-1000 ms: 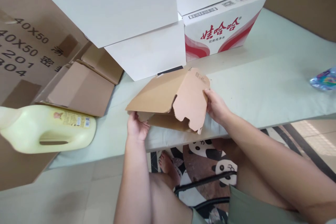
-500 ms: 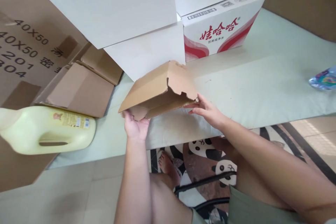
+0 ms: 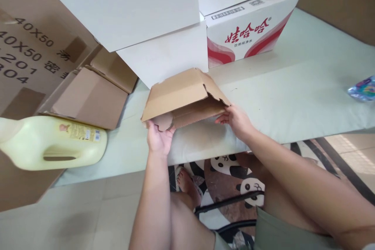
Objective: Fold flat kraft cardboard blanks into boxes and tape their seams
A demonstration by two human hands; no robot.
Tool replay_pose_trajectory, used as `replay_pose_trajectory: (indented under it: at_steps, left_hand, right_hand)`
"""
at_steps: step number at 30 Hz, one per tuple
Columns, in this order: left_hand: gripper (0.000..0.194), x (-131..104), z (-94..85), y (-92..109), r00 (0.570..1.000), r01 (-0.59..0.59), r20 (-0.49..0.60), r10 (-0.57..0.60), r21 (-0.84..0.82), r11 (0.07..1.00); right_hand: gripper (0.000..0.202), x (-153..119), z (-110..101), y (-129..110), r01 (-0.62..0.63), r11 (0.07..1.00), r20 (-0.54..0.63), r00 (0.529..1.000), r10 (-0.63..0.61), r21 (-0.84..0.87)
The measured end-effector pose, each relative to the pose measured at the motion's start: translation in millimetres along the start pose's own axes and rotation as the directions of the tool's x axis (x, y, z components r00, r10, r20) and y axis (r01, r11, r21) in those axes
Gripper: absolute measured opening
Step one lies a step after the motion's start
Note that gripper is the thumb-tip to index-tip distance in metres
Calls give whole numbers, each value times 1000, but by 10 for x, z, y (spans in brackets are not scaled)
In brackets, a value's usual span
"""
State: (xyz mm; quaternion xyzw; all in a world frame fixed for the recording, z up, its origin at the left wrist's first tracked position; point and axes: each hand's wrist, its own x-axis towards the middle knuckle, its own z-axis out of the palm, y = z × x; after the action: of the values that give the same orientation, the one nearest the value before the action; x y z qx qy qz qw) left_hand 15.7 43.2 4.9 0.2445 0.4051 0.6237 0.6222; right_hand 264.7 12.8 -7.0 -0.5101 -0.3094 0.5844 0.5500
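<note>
A brown cardboard box (image 3: 178,90), partly folded and with its near side gaping, is held above the pale green tabletop (image 3: 263,97). My left hand (image 3: 159,138) grips its lower left corner from below, palm up, with some fingers hidden under the cardboard. At the box's right corner my right hand (image 3: 236,119) pinches the edge, thumb side against the notched flap. The inside of the box shows a rounded flap at the left; deeper in, it is shaded.
A pale yellow jug (image 3: 73,142) lies on its side at the left, beside folded brown boxes (image 3: 90,95). White boxes (image 3: 164,54) and a red-and-white carton (image 3: 246,39) stand behind. A shiny colourful packet (image 3: 363,89) lies at the right edge.
The cardboard box has shifted slightly to the right, both hands along with it. Its top has flattened a little, and my right hand has closed on the right corner.
</note>
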Motion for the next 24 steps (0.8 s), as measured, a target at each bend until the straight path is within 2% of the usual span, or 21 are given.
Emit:
replay_pose_trajectory:
  at_steps: [3, 5, 10, 14, 19, 22, 24]
  left_hand:
    - [40, 39, -81, 59, 998, -24, -56, 19, -80, 996]
    - [37, 75, -164, 102, 998, -5, -69, -5, -145, 989]
    - [38, 142, -318, 171, 991, 130, 38, -125, -222, 966]
    - [36, 136, -306, 170, 991, 135, 44, -129, -209, 969]
    - [32, 81, -240, 157, 993, 105, -41, -111, -132, 986]
    - [32, 55, -211, 165, 993, 88, -67, -95, -97, 991]
    - [33, 48, -194, 168, 994, 78, -67, -83, -72, 994]
  right_hand:
    - [43, -31, -40, -47, 100, 993, 110, 988, -105, 55]
    - [51, -38, -71, -74, 131, 989, 90, 987, -137, 64]
    - [49, -22, -113, -90, 126, 992, 59, 990, -127, 22]
    - [46, -15, -108, -85, 111, 994, 51, 992, -112, 20]
    - [45, 30, -138, -47, 129, 991, 16, 991, -130, 25]
    - [47, 41, -183, -20, 251, 966, -65, 965, -255, -64]
    - [49, 10, -206, -17, 390, 903, -66, 911, -407, -177]
